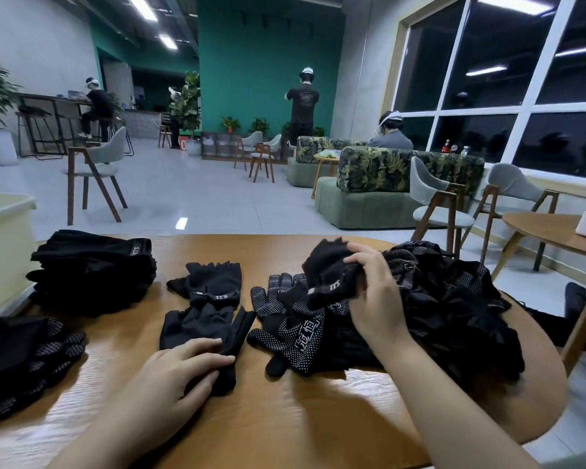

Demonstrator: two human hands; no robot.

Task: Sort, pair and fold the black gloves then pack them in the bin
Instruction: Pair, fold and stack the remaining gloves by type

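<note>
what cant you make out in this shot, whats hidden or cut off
All head view:
- Bin: cut off by the left edge; its inside cannot be seen.
- Dotted stack: partly cut by the left edge, so no glove count.
- Unsorted pile: gloves overlap, and the right hand gripping a plain glove covers part of it.
- Flat glove: near end under the left hand.
- Folded stack: layers too dark to count.

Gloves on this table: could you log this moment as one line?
left hand: presses flat glove | right hand: grips plain glove | unsorted heap: right | folded stack: left
</note>
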